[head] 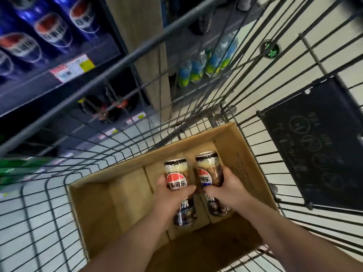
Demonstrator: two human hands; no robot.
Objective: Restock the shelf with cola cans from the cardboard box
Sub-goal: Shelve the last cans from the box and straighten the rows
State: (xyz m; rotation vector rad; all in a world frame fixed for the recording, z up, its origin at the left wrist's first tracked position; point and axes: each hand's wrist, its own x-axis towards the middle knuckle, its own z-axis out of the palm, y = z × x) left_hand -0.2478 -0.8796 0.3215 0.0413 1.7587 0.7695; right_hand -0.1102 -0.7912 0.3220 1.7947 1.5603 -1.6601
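Observation:
An open cardboard box (98, 209) sits inside a wire shopping cart. My left hand (169, 195) grips a tall cola can (175, 176) with a red, white and blue logo. Beside it, my right hand (225, 187) holds a second cola can (208, 167) of the same kind. Both cans are held over the box's inside, tops pointing away from me. No other cans show in the box. At the upper left, the shelf (59, 83) carries a row of blue cola cans (53, 30).
The wire cart's rim bar (110, 67) crosses between me and the shelf. A price tag (72, 68) hangs on the shelf edge. Bottles with blue and green labels (206, 65) stand on a shelf beyond a wooden post. A dark panel (318, 140) hangs on the cart's right side.

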